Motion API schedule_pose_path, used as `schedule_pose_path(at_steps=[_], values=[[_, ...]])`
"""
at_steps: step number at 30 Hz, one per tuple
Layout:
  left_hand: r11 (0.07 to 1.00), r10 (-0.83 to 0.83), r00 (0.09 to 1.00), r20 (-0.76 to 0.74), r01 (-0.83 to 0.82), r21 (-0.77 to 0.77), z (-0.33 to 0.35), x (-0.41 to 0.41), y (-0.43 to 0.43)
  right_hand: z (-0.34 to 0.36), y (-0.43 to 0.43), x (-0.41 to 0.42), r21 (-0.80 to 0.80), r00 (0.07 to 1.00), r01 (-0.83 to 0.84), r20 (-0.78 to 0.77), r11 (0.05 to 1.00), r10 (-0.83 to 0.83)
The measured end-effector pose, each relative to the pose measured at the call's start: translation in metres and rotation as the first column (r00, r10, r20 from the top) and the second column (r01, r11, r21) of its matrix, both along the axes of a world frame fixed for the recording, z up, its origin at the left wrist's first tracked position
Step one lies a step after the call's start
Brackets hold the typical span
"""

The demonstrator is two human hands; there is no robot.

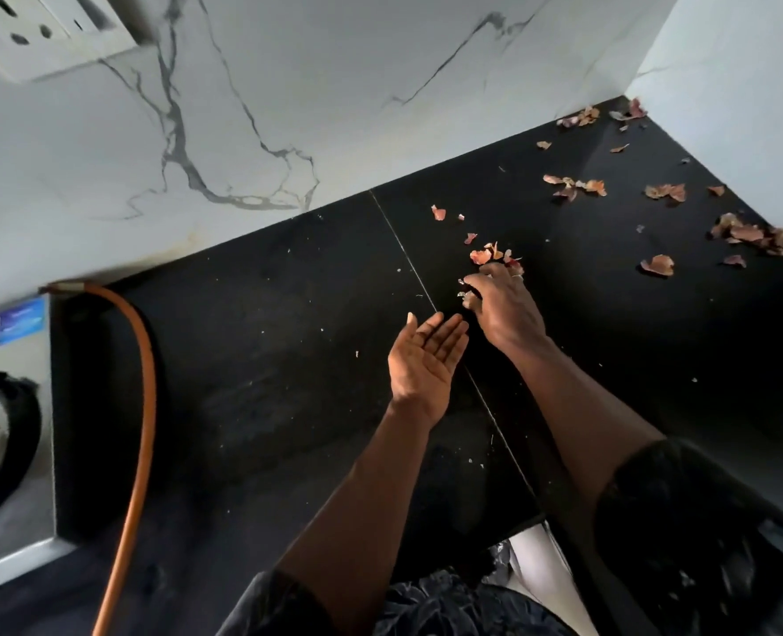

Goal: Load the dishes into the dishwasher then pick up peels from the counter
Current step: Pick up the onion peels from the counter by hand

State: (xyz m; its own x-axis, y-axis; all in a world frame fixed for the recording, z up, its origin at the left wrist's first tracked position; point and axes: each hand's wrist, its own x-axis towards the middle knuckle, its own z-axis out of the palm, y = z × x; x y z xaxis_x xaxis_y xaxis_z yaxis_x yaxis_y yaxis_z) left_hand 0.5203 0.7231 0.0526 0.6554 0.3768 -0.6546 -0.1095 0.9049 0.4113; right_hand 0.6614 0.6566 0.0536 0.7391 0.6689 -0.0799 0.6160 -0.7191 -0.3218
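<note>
Reddish-brown onion peels (573, 185) lie scattered over the black counter (288, 342), most of them toward the far right corner. My right hand (504, 309) rests palm down on the counter, its fingers curled over a few small peels (484, 256) at its fingertips. My left hand (426, 360) sits just beside it, palm up, fingers apart, with nothing in it. Larger clusters of peels (757, 234) sit by the right wall. No dishes or dishwasher are in view.
An orange hose (144, 406) runs along the counter's left side. A steel stove with a black burner ring (4, 429) is at the far left. White marble walls (288, 107) close the back and right; a switch plate (36, 29) is top left.
</note>
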Motion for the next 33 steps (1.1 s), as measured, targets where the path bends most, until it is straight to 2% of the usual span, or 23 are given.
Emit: schedule_pose_path(at_steps=[6, 10, 13, 19, 22, 24, 26, 30, 33], values=[[0.999, 0.042, 0.999, 0.008, -0.042, 0.016, 0.0, 0.016, 0.003, -0.007, -0.021, 0.006, 0.088, 0.991, -0.049, 0.126, 0.995, 0.037], [1.0, 0.025, 0.999, 0.041, -0.026, 0.01, -0.003, 0.028, -0.003, 0.009, -0.03, 0.019, 0.322, 0.995, 0.079, 0.031, 0.943, -0.094], [1.0, -0.017, 0.997, 0.079, 0.018, -0.012, -0.006, 0.039, -0.011, 0.024, -0.029, 0.013, 0.403, 0.996, 0.087, -0.04, 0.911, -0.077], [0.995, -0.086, 0.996, 0.013, 0.086, -0.041, -0.01, 0.052, -0.021, 0.033, -0.03, -0.019, 0.261, 0.986, -0.124, -0.074, 0.957, 0.148], [0.997, -0.062, 0.997, -0.047, 0.06, -0.045, -0.014, 0.054, -0.02, 0.041, -0.029, -0.007, 0.339, 0.988, -0.079, -0.096, 0.937, 0.118], [0.996, -0.07, 0.997, -0.03, 0.069, -0.053, -0.012, 0.052, -0.02, 0.039, -0.024, 0.014, 0.382, 0.997, 0.018, -0.075, 0.924, 0.012], [0.995, -0.058, 0.998, -0.016, 0.056, -0.081, -0.009, 0.047, -0.021, 0.031, -0.014, 0.035, 0.302, 0.997, 0.068, -0.065, 0.951, -0.051], [0.996, -0.046, 0.999, -0.009, 0.045, -0.083, -0.009, 0.034, -0.022, 0.006, 0.006, 0.041, 0.068, 0.991, -0.109, -0.063, 0.992, 0.114], [0.997, -0.035, 0.999, -0.023, 0.034, -0.065, -0.006, 0.03, -0.019, -0.001, 0.013, 0.034, 0.054, 0.978, -0.208, -0.012, 0.977, 0.209]])
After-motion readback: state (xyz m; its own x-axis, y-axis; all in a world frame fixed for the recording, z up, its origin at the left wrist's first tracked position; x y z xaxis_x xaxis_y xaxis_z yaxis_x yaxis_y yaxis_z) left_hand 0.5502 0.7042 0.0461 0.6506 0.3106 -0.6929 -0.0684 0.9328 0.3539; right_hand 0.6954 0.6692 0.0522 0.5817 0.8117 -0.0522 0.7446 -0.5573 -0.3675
